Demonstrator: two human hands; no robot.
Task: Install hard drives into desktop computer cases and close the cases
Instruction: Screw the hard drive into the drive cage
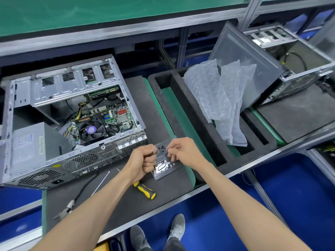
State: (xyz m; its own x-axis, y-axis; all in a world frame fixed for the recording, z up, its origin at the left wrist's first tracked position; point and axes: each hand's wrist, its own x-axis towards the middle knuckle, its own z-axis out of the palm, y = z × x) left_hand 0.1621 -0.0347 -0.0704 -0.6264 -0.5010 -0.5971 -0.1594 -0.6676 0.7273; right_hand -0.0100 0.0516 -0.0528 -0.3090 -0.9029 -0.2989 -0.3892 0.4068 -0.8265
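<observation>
Hands meet over the hard drive (164, 164) lying flat beside the open computer case (72, 113): left hand (143, 160) and right hand (183, 151) each pinch something small, probably screws, with the screwdriver (145, 190) close by.

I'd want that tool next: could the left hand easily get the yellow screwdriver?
Probably yes. The yellow screwdriver lies in the open on the dark mat, just below the left hand beside that forearm. But its fingers are curled round a small part, so it must let go first.
</observation>
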